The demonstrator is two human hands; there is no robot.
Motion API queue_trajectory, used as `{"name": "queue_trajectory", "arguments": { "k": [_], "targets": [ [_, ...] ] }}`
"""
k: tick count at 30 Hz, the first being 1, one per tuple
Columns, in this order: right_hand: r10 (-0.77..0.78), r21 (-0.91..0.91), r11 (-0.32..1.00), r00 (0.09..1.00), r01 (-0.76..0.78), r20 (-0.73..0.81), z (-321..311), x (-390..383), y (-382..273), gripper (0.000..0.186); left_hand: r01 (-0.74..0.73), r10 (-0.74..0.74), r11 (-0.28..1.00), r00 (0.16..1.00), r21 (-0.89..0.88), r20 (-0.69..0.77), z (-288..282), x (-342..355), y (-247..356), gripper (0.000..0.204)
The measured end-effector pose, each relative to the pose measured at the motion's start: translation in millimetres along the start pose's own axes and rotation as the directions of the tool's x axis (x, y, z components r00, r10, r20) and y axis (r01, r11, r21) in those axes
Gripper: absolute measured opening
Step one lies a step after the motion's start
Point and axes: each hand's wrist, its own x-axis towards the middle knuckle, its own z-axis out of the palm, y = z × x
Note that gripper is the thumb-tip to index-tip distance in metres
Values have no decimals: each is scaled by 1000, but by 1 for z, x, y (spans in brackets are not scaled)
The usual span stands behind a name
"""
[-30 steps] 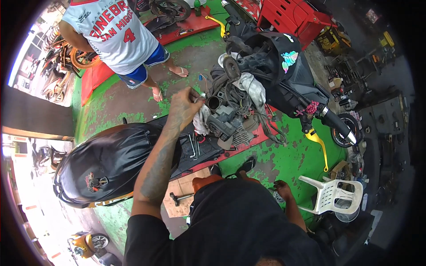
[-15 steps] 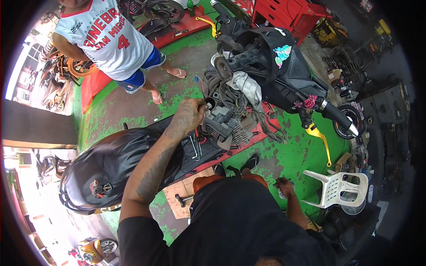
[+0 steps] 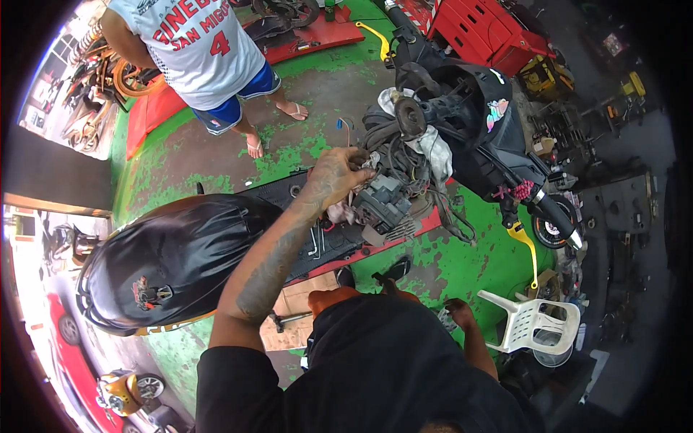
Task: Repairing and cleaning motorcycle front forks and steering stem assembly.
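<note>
My left hand [image 3: 338,177] reaches over the stripped middle of a scooter, its fingers closed beside a grey engine part [image 3: 384,200]. Whatever lies between those fingertips is hidden. Just below this hand a pinkish rag [image 3: 341,212] rests on the black footboard [image 3: 299,267], near two L-shaped metal tools [image 3: 315,242]. Dark hoses and wires [image 3: 390,138] crowd the space beyond the fingers. A whitish cloth [image 3: 435,150] is tucked under the handlebar area. My right hand [image 3: 460,313] hangs low at my side, its fingers loosely bent and apart, with nothing seen in them.
The black-covered seat [image 3: 184,260] lies left. At right, the handlebar carries a yellow lever [image 3: 527,252], near a white plastic chair [image 3: 538,321]. Another person [image 3: 209,58] stands across the scooter. A red cabinet [image 3: 480,32] is at the back.
My left hand has moved right and turned over the engine parts, covering the round opening that showed beside its fingertips. The view has shifted; my right hand still hangs low.
</note>
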Motion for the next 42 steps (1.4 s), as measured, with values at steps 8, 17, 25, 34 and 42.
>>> {"name": "queue_trajectory", "arguments": {
  "k": [8,17,25,34,42],
  "targets": [
    [10,-32,999,998,-8,65,6,6,-48,27,-203,206,978,977,-49,47,1,-15,-29,37],
    [-113,-348,930,993,119,36,14,11,-94,21,-698,511,643,698,317,501,-26,22,-33,29],
    [-108,-273,956,994,105,5,1,-12,-90,20,-703,468,372,706,606,532,-76,28,7,22],
    [79,92,992,995,-85,65,3,-24,-38,21,-662,579,641,749,388,322,-23,0,-34,24],
    [-82,-254,965,995,66,-52,11,-21,-64,21,-894,543,243,448,378,710,-56,33,-9,15]
  ]
}}
